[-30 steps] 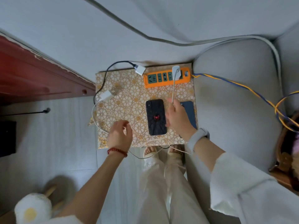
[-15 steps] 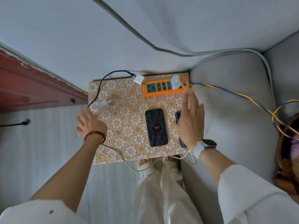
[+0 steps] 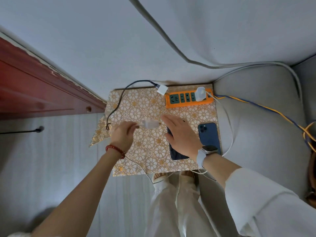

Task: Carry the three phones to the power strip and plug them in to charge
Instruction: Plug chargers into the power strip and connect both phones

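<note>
Since the earlier frames the left hand (image 3: pixel 123 135) has gone from lying spread at the left edge of the small table (image 3: pixel 148 158) to pinching a white charger plug (image 3: pixel 149 124) and lifting it toward the middle, while the right hand (image 3: pixel 179 134) has moved off the blue phone (image 3: pixel 209 135) and now hovers over the black phone (image 3: pixel 176 153). Motion blur softens the plug, but the left thumb and fingers are curled round its near end. The right hand is spread with straight fingers and grips nothing; whether it touches the black phone cannot be told.

Both phones lie flat on the patterned tabletop, the black one near the front edge at the middle, the blue one just beside it toward the right edge, camera side up. An orange power strip (image 3: pixel 188 100) lies along the back edge near the right corner, with a white adapter (image 3: pixel 200 94) plugged into its right end and a white cable (image 3: pixel 229 127) curving down past the right edge. A second white adapter (image 3: pixel 162 89) with a black cable (image 3: pixel 119 103) sits just left of the strip. A grey cushion (image 3: pixel 263 127) is to the right of the table. A third phone is not seen.
</note>
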Motion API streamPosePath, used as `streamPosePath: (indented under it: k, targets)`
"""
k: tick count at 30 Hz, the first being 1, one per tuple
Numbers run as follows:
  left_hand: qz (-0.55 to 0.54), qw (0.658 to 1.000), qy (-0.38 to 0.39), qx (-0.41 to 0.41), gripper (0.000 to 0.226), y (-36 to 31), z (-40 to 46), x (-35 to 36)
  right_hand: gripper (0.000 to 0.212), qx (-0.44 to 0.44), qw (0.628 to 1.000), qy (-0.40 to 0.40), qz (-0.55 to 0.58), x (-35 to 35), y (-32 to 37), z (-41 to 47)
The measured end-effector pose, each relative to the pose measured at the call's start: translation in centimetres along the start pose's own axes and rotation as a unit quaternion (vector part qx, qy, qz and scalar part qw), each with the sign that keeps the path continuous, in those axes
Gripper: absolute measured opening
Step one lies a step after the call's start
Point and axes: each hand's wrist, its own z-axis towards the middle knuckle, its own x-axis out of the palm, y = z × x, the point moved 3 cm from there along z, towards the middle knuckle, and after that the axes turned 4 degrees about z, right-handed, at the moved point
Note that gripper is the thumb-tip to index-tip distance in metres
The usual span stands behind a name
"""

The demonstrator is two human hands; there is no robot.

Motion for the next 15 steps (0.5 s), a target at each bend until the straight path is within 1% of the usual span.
streamPosePath:
  k: [3,7,8,10,12,13,15]
  targets:
    - [-0.044,0.995,0.027,0.084,0.020,-1.8,-1.2,-0.7,0.060,-0.029,0.997,0.051,0.041,-0.1,0.8,1.4]
    - [-0.049,0.990,0.019,0.131,0.018,-3.1,-1.4,-1.7,0.064,-0.018,0.989,0.119,0.087,-0.7,0.7,1.9]
    - [-0.041,0.989,0.018,0.141,0.018,-3.4,-1.4,-1.8,0.062,-0.019,0.986,0.133,0.097,-0.9,0.6,1.9]
    - [-0.024,0.987,0.021,0.158,0.017,-4.2,-1.4,-1.5,0.050,-0.017,0.982,0.150,0.112,-1.8,0.1,2.1]
    - [-0.031,0.988,0.018,0.152,0.016,-5.2,-1.4,-0.8,0.041,-0.015,0.985,0.147,0.094,-3.1,-0.8,2.5]
    - [-0.049,0.990,0.019,0.130,0.016,-5.6,-1.3,-0.4,0.038,-0.018,0.988,0.134,0.074,-3.8,-1.4,2.8]
    - [-0.140,0.988,0.042,0.054,0.012,-6.0,-0.8,0.3,0.032,-0.015,0.995,0.094,0.036,-5.4,-3.3,3.5]
